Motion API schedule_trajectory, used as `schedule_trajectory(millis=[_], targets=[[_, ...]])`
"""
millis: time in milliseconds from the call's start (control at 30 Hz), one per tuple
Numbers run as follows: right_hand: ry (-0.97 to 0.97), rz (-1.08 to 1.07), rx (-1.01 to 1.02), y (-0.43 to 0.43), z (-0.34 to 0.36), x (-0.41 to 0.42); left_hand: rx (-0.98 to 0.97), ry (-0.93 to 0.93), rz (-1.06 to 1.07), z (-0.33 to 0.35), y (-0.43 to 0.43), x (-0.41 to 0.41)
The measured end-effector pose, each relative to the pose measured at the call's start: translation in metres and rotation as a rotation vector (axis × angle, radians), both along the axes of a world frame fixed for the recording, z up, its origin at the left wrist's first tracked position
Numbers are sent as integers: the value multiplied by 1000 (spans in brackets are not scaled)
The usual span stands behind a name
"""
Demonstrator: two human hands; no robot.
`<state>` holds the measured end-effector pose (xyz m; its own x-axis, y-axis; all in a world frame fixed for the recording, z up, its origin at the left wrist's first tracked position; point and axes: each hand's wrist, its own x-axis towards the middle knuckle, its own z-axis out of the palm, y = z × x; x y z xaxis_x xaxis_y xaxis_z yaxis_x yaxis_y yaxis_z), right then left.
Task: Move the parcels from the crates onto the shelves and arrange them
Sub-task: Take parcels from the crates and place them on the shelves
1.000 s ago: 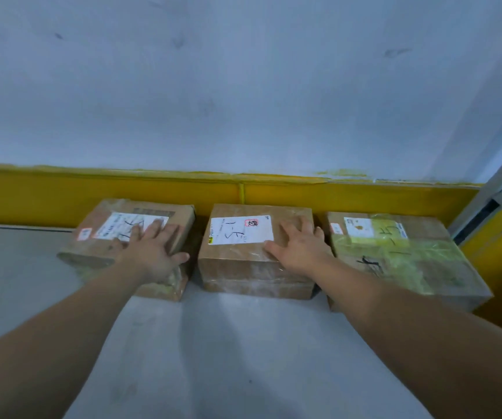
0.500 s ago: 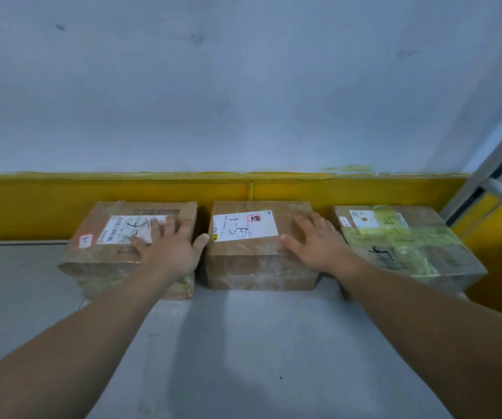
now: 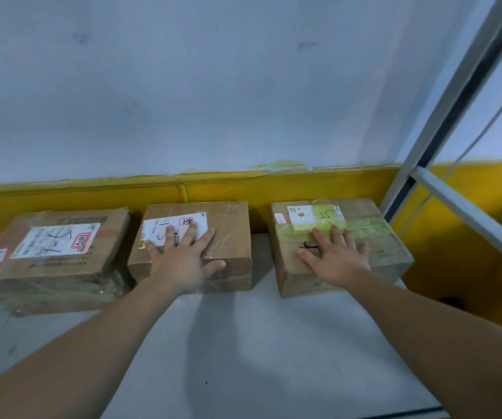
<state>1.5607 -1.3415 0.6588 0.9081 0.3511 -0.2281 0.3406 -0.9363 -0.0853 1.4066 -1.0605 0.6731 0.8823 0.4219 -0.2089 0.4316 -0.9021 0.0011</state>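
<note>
White wall [image 3: 213, 86] up top, a yellow painted band [image 3: 304, 186] along its foot, and below that the pale grey shelf board [image 3: 258, 343], with a grey metal upright [image 3: 443, 116] framing the right-hand end. And there they are: three parcels on the shelf, in a row along the back.

On the left is the wide flat brown cardboard parcel [image 3: 53, 249] with its big white label. It looks a touch skewed from here, its front edge proud of the others. Just beside it sits the middle brown cardboard box [image 3: 228, 234] with a white address label. Then a gap of bare shelf, and the right-hand brown cardboard box [image 3: 373, 237] banded in yellow-green tape, close to the upright.

Now the hands. The left hand [image 3: 183, 261] lies flat on top of the middle box, fingers spread across the label, thumb out toward the front corner. That's an open grip, nothing clasped, just the palm on the lid. The right hand [image 3: 340, 258] does the same on the taped box: fingers fanned, grip wide open, holding nothing.

So where are we? By my reckoning the carrying is done for these three, and this looks like the arranging step, squaring the boxes and setting the spacing. What's left, as I judge it: the gap between the middle and right boxes is wider than the tight pair on the left, and the left parcel wants straightening. The crates are out of sight, so I cannot say how many parcels wait in them.
</note>
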Motion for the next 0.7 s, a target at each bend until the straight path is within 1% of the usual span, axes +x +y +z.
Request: schedule_trajectory(millis=[300, 533, 700], targets=[[-9, 20, 21, 2, -8, -1, 43, 2, 72, 2, -19, 7], [34, 26, 15, 4, -5, 2, -5, 16, 77, 10, -24, 11], [90, 56, -44, 11, 26, 10, -70, 32, 71, 30, -17, 8]])
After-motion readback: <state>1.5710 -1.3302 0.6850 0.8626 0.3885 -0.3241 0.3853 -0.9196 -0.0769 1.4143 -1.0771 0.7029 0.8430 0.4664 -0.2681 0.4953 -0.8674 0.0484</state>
